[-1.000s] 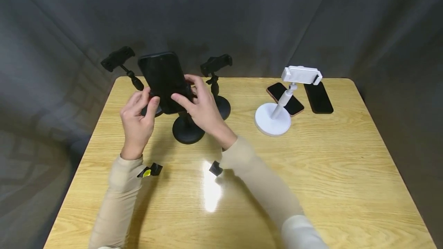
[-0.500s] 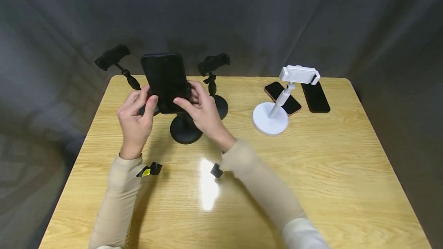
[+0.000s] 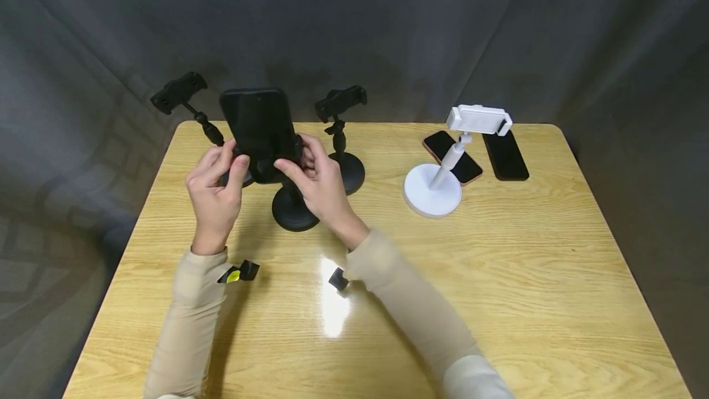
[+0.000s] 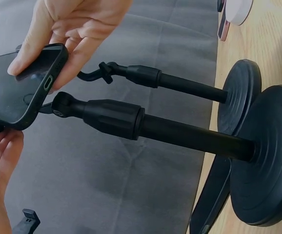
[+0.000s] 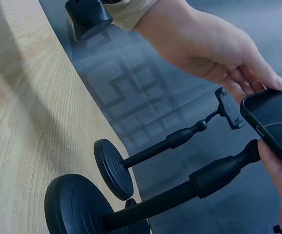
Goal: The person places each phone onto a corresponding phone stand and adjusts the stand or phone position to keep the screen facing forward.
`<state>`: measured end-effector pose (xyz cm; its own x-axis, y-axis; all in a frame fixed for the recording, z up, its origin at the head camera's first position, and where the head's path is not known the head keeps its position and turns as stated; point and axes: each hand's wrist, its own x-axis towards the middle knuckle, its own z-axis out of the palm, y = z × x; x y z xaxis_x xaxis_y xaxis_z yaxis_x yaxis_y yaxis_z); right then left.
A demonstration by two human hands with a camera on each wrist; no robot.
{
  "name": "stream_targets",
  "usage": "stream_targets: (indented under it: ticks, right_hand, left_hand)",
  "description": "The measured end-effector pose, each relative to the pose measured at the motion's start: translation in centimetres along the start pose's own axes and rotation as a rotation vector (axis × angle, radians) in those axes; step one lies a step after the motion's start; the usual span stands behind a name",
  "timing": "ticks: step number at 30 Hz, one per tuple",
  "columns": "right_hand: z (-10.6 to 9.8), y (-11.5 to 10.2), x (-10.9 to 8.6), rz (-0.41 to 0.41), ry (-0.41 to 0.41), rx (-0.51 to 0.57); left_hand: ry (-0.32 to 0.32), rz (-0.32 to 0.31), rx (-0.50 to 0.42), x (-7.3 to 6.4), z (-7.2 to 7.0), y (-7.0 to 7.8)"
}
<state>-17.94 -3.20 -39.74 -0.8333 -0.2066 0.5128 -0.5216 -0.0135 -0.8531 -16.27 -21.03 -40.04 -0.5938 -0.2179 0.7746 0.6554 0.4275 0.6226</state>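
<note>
A black smartphone (image 3: 257,131) stands nearly upright at the head of the middle black phone stand (image 3: 295,209). My left hand (image 3: 215,193) holds the phone's left side, thumb in front and fingers curled behind. On the other edge my right hand (image 3: 324,186) grips it, the thumb pressing the lower front. Behind the phone most of the stand's clamp is hidden. In the left wrist view the phone's port end (image 4: 48,83) faces the camera, above the stand's pole (image 4: 194,134). The right wrist view shows both hands at the phone (image 5: 272,114).
Black phone stands rise at the left (image 3: 180,92) and behind to the right (image 3: 340,103). Farther right is a white phone stand (image 3: 434,193). An orange-edged phone (image 3: 468,168) and a black phone (image 3: 506,157) lie behind it. A grey curtain (image 3: 354,29) hangs beyond the wooden table (image 3: 498,282).
Over the last half second, the phone and my right hand have moved slightly left and down. The middle stand's base has shifted a little left. Both hands keep hold of the phone.
</note>
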Motion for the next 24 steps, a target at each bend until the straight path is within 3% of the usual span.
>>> stream_targets:
  ticks: [11, 24]
  right_hand:
    - [-0.01, 0.07, -0.01, -0.022, 0.013, -0.069]
    - [-0.25, -0.07, -0.08, -0.029, 0.003, -0.101]
  left_hand:
    - [0.034, -0.046, -0.036, -0.5, 0.02, -0.34]
    - [0.051, -0.055, -0.031, -0.72, 0.19, -0.04]
